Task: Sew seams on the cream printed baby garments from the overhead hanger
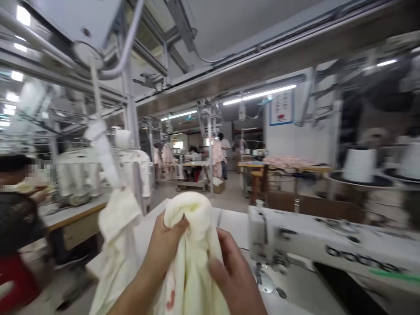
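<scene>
The left hand [160,251] and right hand [234,280] are both clenched on a bunched fold of a cream garment [192,218], which they hold up over the white counter [147,234], just beside the sewing machine [328,236]. The cloth looks light, soft and limp, likely to slump and slide instead of keeping a shape, with a long loose length trailing down to the left. The thick gathered fold at the top offers the surest hold, while the thin draped fabric below, marked with a small red print [169,299], would slip away easily.
</scene>
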The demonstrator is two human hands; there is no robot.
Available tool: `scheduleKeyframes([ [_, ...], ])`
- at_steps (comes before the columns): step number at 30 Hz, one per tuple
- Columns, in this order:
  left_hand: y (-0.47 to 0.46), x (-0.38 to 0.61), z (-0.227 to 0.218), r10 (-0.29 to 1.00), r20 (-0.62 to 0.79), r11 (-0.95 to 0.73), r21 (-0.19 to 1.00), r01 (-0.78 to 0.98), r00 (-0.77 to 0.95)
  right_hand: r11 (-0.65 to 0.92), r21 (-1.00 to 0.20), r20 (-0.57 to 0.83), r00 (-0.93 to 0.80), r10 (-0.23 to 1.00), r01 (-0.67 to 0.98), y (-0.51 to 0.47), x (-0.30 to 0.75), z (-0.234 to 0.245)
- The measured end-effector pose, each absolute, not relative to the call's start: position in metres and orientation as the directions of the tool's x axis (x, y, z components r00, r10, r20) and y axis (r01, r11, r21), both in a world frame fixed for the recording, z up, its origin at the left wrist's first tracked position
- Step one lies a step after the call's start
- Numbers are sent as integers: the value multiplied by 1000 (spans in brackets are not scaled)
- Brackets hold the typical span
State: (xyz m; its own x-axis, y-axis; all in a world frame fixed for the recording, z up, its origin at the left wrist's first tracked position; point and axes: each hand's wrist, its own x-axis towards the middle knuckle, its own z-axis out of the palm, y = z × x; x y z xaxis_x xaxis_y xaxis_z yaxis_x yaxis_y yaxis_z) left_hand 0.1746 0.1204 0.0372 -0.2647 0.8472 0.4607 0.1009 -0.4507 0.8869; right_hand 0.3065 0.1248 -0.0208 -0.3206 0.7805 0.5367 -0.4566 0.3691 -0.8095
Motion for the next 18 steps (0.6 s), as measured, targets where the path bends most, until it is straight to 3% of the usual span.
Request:
scheduleKeyframes([
  [2, 139, 190, 16, 902, 381, -390, 921, -6, -204, 234, -810, 452, -318, 833, -537, 133, 320, -21],
  [5, 155, 192, 0, 932, 315, -322, 947, -7, -178, 132, -800, 310, -215, 926, -585, 142, 347, -35],
  [8, 155, 184, 0, 960, 222, -220, 975, 31, -171, 149, -869, 213, -86, 973, -471, 145, 370, -49],
  [11, 150, 174, 1, 970, 157, -149, 987, 57, -184, 200, -936, 213, -12, 977, -290, 143, 376, -51],
  [14, 146, 158, -5, 942, 274, -213, 935, 282, -195, 267, -957, 261, 69, 963, -111, 144, 373, -48],
  [16, 136, 143, -13, 903, 415, -310, 809, 500, -112, 303, -953, 300, 102, 949, -17, 147, 371, -49],
  [18, 116, 129, -25, 900, 427, -302, 757, 579, -88, 328, -945, 328, 66, 942, 21, 154, 364, -55],
])
